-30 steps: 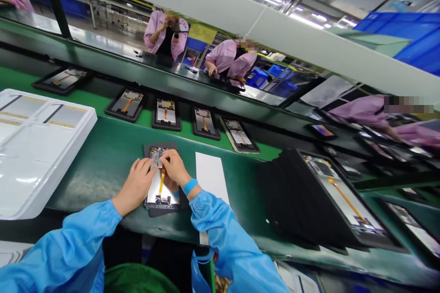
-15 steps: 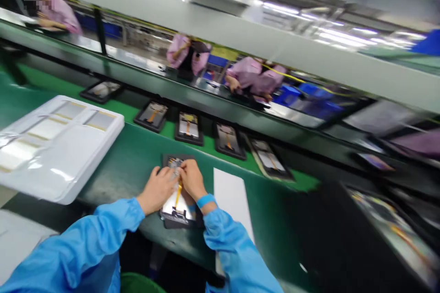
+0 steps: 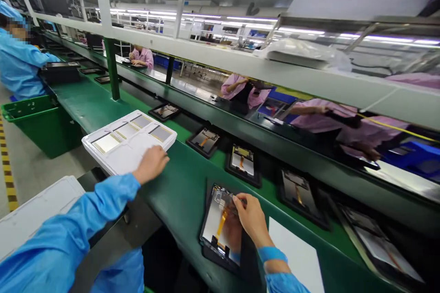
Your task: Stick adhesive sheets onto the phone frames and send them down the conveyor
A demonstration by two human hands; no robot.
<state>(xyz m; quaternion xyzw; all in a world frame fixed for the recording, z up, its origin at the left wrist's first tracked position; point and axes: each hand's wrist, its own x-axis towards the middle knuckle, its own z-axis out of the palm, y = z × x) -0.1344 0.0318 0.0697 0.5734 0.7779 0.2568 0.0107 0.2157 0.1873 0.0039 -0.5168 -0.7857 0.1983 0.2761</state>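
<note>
On the green bench lies an opened tablet (image 3: 220,224), its circuit board at the far end and an orange ribbon cable down the middle. My right hand (image 3: 252,217) is at its upper right side, thumb and forefinger pinched at the tablet's edge. My left hand (image 3: 151,164) is over the near right part of a white plastic tray (image 3: 120,162), its fingers curled. What those fingers hold, if anything, is hidden. Several flat silvery rectangular panels with tan edges (image 3: 140,121) lie in the tray's compartments.
More opened tablets (image 3: 242,162) lie along a green strip behind the bench. A white sheet (image 3: 295,251) is right of my tablet. Left are a green bin (image 3: 44,123), another white tray (image 3: 37,219) and a co-worker in blue (image 3: 20,63). People in pink sit across.
My left hand has left the tablet and moved left to the white tray. My right hand stays at the tablet. The view has swung left.
</note>
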